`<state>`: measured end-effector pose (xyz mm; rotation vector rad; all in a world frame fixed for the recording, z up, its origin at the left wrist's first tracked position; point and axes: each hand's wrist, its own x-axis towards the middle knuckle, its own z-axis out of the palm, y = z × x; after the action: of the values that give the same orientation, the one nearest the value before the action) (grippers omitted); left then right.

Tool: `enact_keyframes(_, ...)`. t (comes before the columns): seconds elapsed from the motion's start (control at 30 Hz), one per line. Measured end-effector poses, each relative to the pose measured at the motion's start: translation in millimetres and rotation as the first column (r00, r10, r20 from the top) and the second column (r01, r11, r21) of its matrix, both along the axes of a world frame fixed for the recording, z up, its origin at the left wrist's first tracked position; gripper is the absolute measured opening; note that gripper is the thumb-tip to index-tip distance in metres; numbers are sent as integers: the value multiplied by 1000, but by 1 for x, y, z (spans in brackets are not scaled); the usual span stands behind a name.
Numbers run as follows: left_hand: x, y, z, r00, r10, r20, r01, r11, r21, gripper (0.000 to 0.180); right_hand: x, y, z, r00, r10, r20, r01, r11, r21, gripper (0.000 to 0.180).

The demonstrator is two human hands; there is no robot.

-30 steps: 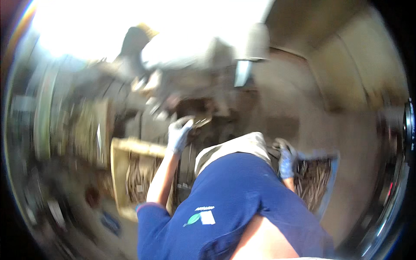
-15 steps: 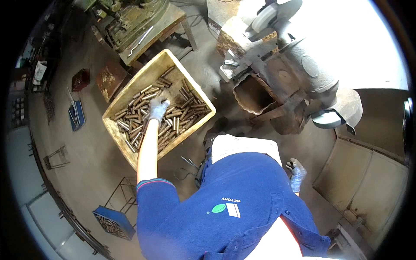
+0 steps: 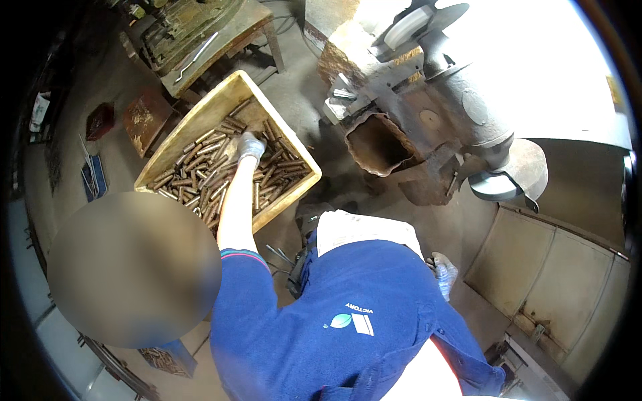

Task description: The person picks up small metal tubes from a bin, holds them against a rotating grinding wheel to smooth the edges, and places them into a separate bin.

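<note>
My left hand [image 3: 250,146], in a grey-blue glove, reaches into a yellowish plastic bin [image 3: 279,208] on my left. It touches the heap of short metal rods or tubes [image 3: 200,164] near the far side; its fingers point away from me and are hidden behind the back of the hand. Many of the pieces are brown and lie in a jumble, a few shinier. Low beside my right hip is my gloved right hand [image 3: 443,273], fingers curled in beside the pale apron [image 3: 368,230]. Whatever those fingers may hold is too small to make out.
A bench grinder [image 3: 461,107] on a rusty stand is ahead right, with an open-topped metal box [image 3: 378,144] at its front. Beyond the bin stands a machine table [image 3: 227,40]. Metal panels [image 3: 535,267] stand at right. A blurred round patch covers the lower left.
My left hand has shifted slightly further into the heap toward the bin's far side. The right hand has drawn nearer the apron. The whole view has shifted, and a blurred patch has appeared at lower left.
</note>
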<state>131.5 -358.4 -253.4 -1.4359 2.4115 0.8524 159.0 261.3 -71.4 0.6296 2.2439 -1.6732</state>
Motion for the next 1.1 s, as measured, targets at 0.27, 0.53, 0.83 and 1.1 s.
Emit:
enact_keyframes(0.27,36,3,27,952,-100,-291,65,990,-128,23,5,-2,-3,1000,-3,-20,3,1000,1,29)
enact_keyframes(0.53,28,45,195,372,463,-805,236,791,564,6,-32,-35,36,862,391,-322,-317,912,259,18)
enact_keyframes(0.83,-89,253,258,637,374,-674,604,301,738,15,-87,-142,131,398,597,-697,-414,795,444,47)
enact_keyframes(1.1,-112,341,237,848,218,-484,490,28,871,11,-71,-93,102,524,428,-736,-123,893,432,51)
